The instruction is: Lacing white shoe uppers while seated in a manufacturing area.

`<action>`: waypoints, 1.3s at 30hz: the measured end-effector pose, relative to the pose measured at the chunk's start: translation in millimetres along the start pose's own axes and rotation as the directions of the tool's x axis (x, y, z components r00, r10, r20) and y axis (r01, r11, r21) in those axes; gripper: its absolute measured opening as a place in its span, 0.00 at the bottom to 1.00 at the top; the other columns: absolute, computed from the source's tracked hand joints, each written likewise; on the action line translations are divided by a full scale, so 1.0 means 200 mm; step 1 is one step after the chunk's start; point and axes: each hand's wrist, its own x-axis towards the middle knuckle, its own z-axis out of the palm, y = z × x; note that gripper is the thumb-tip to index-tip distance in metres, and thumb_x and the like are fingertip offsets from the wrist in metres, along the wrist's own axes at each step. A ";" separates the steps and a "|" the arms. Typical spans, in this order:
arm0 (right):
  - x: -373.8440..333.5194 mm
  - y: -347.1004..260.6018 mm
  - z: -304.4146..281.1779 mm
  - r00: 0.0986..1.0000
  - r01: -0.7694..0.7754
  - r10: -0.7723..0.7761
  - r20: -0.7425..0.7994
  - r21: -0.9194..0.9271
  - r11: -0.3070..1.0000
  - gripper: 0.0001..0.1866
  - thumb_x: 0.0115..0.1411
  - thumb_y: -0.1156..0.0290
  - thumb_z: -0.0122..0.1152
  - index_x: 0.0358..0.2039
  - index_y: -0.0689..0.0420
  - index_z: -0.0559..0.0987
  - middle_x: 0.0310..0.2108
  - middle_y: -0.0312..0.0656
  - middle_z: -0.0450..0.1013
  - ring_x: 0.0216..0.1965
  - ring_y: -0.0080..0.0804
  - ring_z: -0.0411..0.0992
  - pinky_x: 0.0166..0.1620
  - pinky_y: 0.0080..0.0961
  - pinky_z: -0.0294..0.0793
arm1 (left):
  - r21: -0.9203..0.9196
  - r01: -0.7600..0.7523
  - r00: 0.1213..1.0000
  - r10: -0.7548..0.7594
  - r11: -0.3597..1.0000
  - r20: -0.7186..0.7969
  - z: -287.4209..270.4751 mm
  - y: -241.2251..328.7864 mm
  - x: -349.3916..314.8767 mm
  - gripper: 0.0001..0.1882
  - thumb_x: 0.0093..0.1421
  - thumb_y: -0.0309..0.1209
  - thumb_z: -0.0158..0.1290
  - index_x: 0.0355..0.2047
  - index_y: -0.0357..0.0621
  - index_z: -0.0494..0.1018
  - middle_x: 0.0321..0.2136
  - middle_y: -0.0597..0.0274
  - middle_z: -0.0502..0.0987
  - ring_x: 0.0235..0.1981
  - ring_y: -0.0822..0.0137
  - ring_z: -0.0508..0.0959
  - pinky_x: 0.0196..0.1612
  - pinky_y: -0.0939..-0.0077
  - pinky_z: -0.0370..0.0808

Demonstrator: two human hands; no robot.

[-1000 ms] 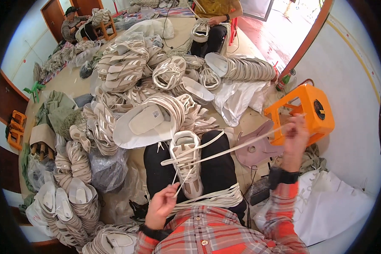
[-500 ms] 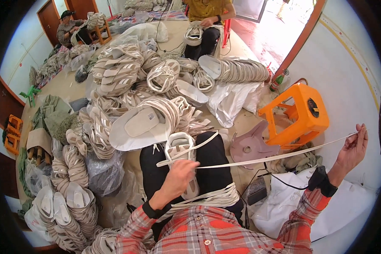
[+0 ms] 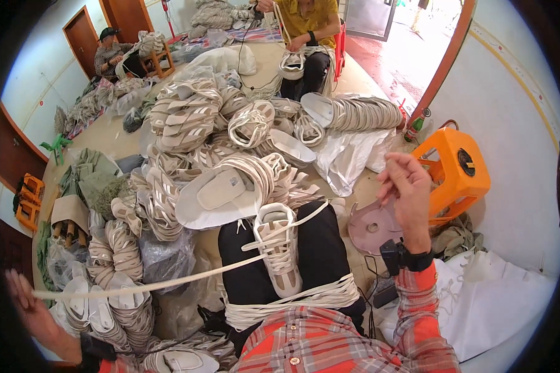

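Shoe (image 3: 280, 252) sits between the 2 knees (image 3: 322, 248), toe toward 6 o'clock. Left hand (image 3: 34, 311) is out around 9 o'clock, blurry fingers gripping a taut lace (image 3: 199, 275); right hand (image 3: 412, 199) at 2 o'clock, fingers loosely open, orange stool (image 3: 476, 180) behind it.

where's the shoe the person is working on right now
In the head view, the shoe is near the middle, between the black-trousered thighs, its toe toward the plaid shirt and the lace bundle across the lap.
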 end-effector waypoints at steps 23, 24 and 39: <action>-0.42 0.62 0.24 0.745 -0.493 0.552 0.373 -0.249 0.834 0.09 0.63 0.72 0.50 0.40 0.63 0.73 0.25 0.39 0.73 0.20 0.18 0.72 0.20 0.12 0.68 | 0.262 0.151 0.586 -0.299 0.953 0.753 1.44 -0.43 -1.49 0.06 0.52 0.27 0.53 0.25 0.35 0.73 0.22 0.47 0.76 0.25 0.51 0.77 0.28 0.66 0.73; -0.42 0.62 0.24 0.742 -0.493 0.558 0.372 -0.261 0.830 0.09 0.63 0.72 0.49 0.40 0.63 0.73 0.25 0.39 0.73 0.20 0.18 0.72 0.20 0.11 0.68 | 0.272 0.107 0.592 -0.281 0.956 0.755 1.45 -0.42 -1.49 0.06 0.51 0.26 0.52 0.24 0.35 0.73 0.22 0.48 0.75 0.24 0.51 0.77 0.28 0.65 0.73; -0.49 0.80 0.34 0.783 -0.339 0.464 0.414 -0.341 0.877 0.12 0.59 0.71 0.52 0.42 0.62 0.72 0.25 0.44 0.74 0.21 0.29 0.72 0.26 0.25 0.71 | 0.258 0.072 0.456 -0.262 0.963 0.850 1.50 -0.40 -1.52 0.10 0.49 0.21 0.51 0.33 0.35 0.69 0.26 0.47 0.74 0.31 0.47 0.75 0.33 0.60 0.71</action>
